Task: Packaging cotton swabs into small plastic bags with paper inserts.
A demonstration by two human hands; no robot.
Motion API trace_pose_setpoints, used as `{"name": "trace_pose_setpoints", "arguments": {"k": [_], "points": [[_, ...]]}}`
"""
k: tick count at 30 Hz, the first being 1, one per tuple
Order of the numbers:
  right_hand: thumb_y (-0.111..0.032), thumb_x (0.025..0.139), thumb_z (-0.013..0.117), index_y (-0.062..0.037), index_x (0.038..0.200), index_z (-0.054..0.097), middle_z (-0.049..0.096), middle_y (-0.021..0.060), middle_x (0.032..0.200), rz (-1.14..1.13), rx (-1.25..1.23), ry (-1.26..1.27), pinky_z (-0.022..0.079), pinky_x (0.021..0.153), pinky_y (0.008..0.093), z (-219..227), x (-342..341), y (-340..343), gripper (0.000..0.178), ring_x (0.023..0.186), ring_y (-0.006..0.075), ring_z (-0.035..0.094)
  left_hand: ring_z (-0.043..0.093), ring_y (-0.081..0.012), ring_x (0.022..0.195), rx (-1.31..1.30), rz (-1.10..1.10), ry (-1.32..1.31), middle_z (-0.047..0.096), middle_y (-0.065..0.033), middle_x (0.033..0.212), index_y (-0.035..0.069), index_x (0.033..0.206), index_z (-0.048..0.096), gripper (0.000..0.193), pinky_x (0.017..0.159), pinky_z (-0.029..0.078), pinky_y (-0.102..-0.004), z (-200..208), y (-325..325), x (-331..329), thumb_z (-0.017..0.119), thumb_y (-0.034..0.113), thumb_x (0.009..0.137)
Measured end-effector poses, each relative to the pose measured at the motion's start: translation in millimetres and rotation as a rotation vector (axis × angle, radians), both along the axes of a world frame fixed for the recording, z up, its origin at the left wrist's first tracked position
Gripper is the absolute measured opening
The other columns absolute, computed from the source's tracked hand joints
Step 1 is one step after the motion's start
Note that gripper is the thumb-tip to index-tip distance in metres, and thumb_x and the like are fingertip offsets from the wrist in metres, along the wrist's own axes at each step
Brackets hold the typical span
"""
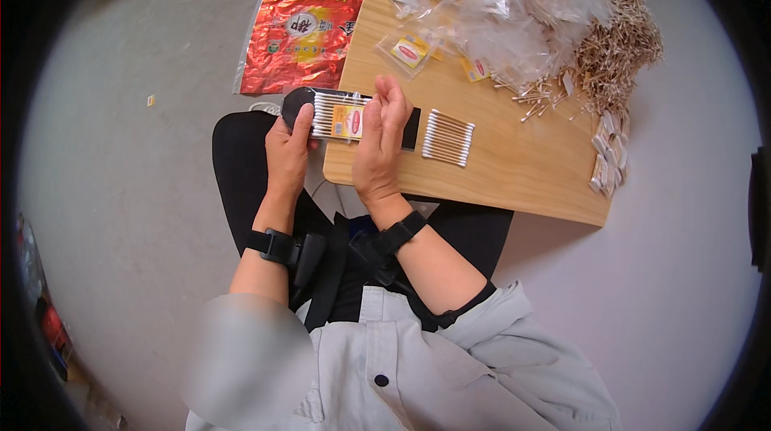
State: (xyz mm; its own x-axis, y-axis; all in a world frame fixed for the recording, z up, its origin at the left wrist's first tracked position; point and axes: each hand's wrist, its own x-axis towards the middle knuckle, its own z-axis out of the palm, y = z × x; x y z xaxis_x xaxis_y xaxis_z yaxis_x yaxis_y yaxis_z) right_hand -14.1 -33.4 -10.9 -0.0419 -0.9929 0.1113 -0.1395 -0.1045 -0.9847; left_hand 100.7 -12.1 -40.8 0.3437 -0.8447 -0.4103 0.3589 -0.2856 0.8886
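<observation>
A clear plastic packet of cotton swabs [323,114] with a yellow, white and red label card lies across a flat black piece [411,131] at the table's near left corner. My left hand [288,148] grips the packet's left end, thumb on top. My right hand [383,138] is at the packet's right end, its fingers stretched out and raised, the palm side against or close to the plastic; exact contact is hidden. Just right of it, a neat row of loose cotton swabs [447,138] lies on the wooden table [514,166].
Clear plastic bags [514,14] are heaped at the back, with label cards [409,51] in some. A large pile of loose swabs [622,46] stands at the right, above several small bundles [610,154] near the edge. A red printed sack [301,30] is beyond the table's left side.
</observation>
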Motion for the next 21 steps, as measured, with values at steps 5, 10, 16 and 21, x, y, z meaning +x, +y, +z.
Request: {"name": "trace_pose_setpoints", "arguments": {"k": [5,10,16,21], "points": [[-0.022,0.104,0.038,0.0049,0.142,0.027,0.033,0.0215,0.137,-0.002,-0.02,0.017,0.029,0.114,0.0418,0.9,2.3,-0.8,0.048,0.131,0.0322,0.038,0.048,-0.0032,0.062,-0.026,0.006,-0.005,0.06,0.0049,0.076,0.006,0.092,0.064,0.024,0.056,0.038,-0.0196,-3.2,0.7,-0.3,0.063,0.029,0.097],[-0.023,0.104,0.038,0.005,0.142,0.027,0.034,0.0216,0.137,-0.002,-0.017,0.034,0.029,0.114,0.0419,2.0,1.1,-1.3,0.048,0.131,0.0327,0.038,0.049,-0.0033,0.063,0.034,-0.004,-0.02,0.06,0.0049,0.077,0.006,0.094,0.065,0.023,0.057,0.039,-0.0197,3.9,-2.3,0.8,0.064,0.029,0.095],[-0.023,0.104,0.038,0.005,0.142,0.027,0.033,0.0217,0.137,-0.003,0.0,-0.006,0.029,0.114,0.042,1.8,2.7,-1.1,0.048,0.131,0.0331,0.038,0.056,-0.0038,0.068,0.061,0.046,0.238,0.064,0.0029,0.081,0.004,0.097,0.068,0.027,0.063,0.044,-0.0203,0.2,-26.2,16.6,0.066,0.031,0.094],[-0.022,0.104,0.039,0.0054,0.141,0.028,0.034,0.0215,0.137,-0.028,0.012,0.001,0.03,0.113,0.0417,4.0,4.9,1.1,0.047,0.13,0.033,0.039,0.058,-0.0043,0.07,0.039,-0.018,0.039,0.066,0.0012,0.082,0.0,0.096,0.069,0.027,0.064,0.046,-0.0211,-2.5,-28.1,11.5,0.071,0.027,0.091]]}}
